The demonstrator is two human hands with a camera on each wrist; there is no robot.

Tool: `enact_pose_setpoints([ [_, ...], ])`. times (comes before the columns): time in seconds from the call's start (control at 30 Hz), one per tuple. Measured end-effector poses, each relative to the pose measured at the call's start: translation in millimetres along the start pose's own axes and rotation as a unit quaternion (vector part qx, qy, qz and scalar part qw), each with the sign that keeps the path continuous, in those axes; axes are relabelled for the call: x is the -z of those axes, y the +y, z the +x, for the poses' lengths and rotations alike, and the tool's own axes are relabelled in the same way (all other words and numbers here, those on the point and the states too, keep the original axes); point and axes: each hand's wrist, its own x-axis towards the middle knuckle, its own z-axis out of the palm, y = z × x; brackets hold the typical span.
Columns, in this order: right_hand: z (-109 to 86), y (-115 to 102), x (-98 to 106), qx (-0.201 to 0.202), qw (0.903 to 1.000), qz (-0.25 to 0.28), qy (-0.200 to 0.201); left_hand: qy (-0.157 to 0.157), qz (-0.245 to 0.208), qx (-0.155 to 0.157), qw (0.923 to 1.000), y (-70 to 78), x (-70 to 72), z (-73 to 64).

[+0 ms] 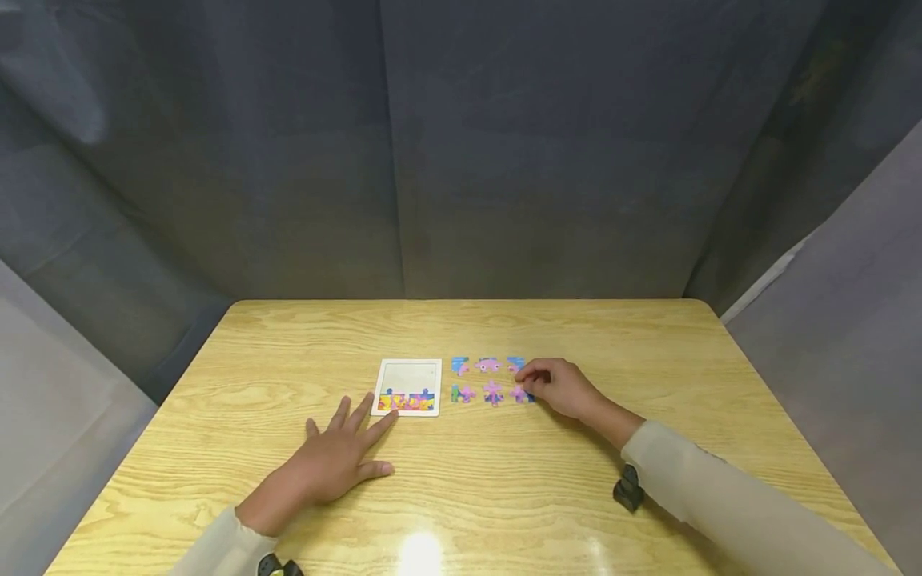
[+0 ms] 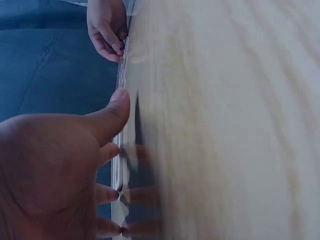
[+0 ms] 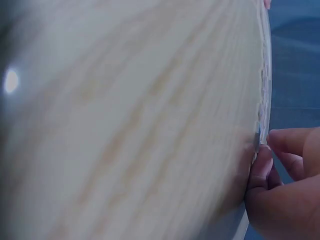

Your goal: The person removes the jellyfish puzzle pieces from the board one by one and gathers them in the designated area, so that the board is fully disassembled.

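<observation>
A white square puzzle tray (image 1: 410, 366) lies left of centre on the table, joined colourful pieces (image 1: 406, 402) along its near side. My left hand (image 1: 334, 460) is spread out, its fingertips at the tray's near-left edge. Right of the tray, loose jigsaw pieces (image 1: 493, 393) lie in two rows. My right hand (image 1: 565, 390) is at the right end of these rows, thumb and forefinger bent close together by the lower right piece (image 1: 519, 393). From the right wrist, the fingertips (image 3: 266, 152) touch down beside a bluish piece (image 3: 257, 138); whether they pinch it is unclear.
The wood-grain table (image 1: 461, 504) reaches back to a dark curtain (image 1: 504, 160). Pale panels (image 1: 850, 344) stand at both sides. Dark wrist devices (image 1: 629, 488) sit at the sleeves, and a bright glare (image 1: 419, 554) shows near the front.
</observation>
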Motion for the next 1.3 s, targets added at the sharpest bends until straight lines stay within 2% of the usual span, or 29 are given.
enact_pose_setpoints([
  [0.2, 2.4, -3.7, 2.6, -0.018, 0.9996, 0.021, 0.004, 0.001, -0.002, 0.007, 1.0000, 0.0, -0.1, -1.3],
  [0.5, 8.6, -18.4, -4.6, -0.012, 0.9993, 0.037, 0.001, -0.008, -0.005, 0.008, 0.9999, -0.1, 0.3, -1.2],
  [0.77, 15.7, -39.9, -20.4, -0.014, 0.9951, 0.097, -0.015, -0.013, -0.002, 0.008, 0.9999, 2.0, 3.0, -2.9],
  [1.3, 34.5, -72.2, -54.2, 0.013, 0.9913, 0.122, -0.048, -0.014, -0.004, 0.011, 0.9998, 3.1, 4.0, -3.9],
])
